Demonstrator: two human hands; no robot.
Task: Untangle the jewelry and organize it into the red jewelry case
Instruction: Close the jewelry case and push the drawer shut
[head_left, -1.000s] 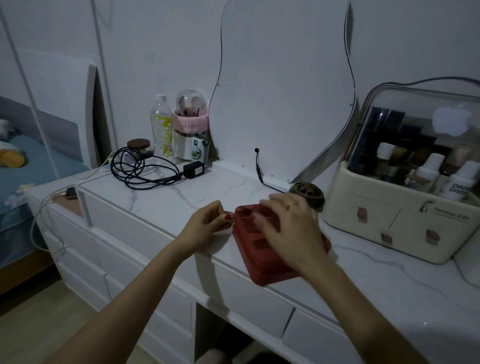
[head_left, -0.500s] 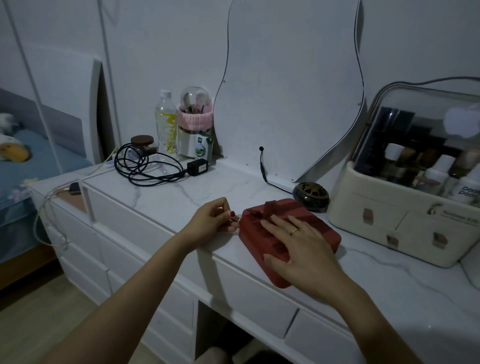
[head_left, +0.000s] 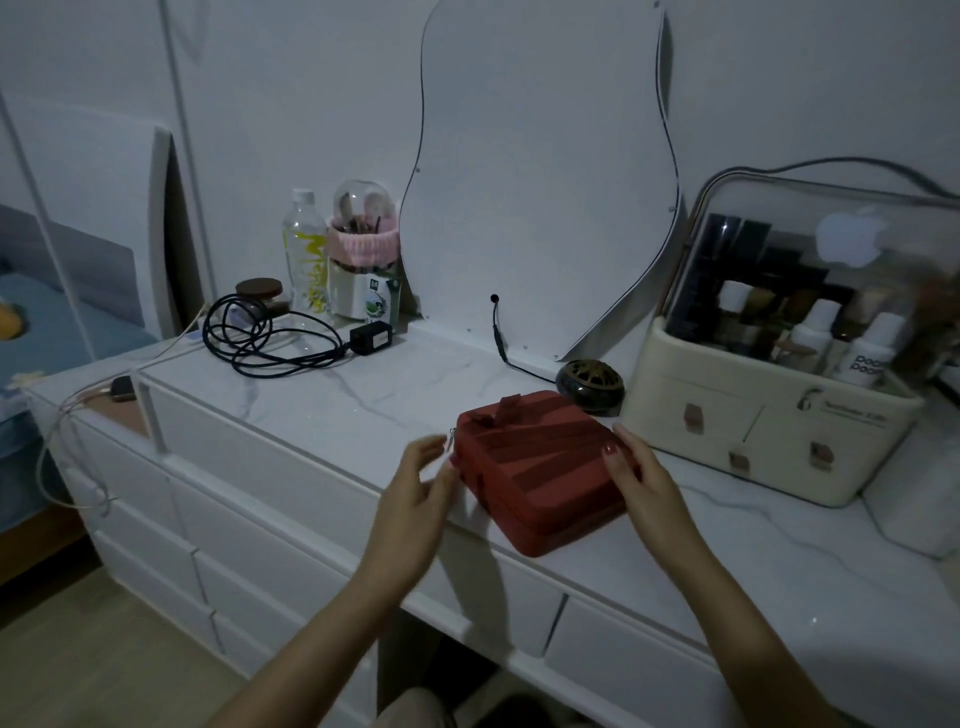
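Red jewelry case (head_left: 540, 467) shut on marble top, left hand (head_left: 415, 486) blurred, fingers loosely spread beside it, right hand (head_left: 641, 480) fingers straight, touching its side.

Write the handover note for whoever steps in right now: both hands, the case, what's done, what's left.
Left hand: at the left edge of the red jewelry case, fingers near the small metal zipper pull; motion blur hides whether it grips anything.
Right hand: open, fingers resting on the case's right side.
Case: closed, lying flat near the front edge of the white marble-look dresser top, in front of the dark round burner.
Done: nothing visible beyond getting the hands onto the case.
Left: open the case, untangle the jewelry and sort it in. No jewelry is in view.
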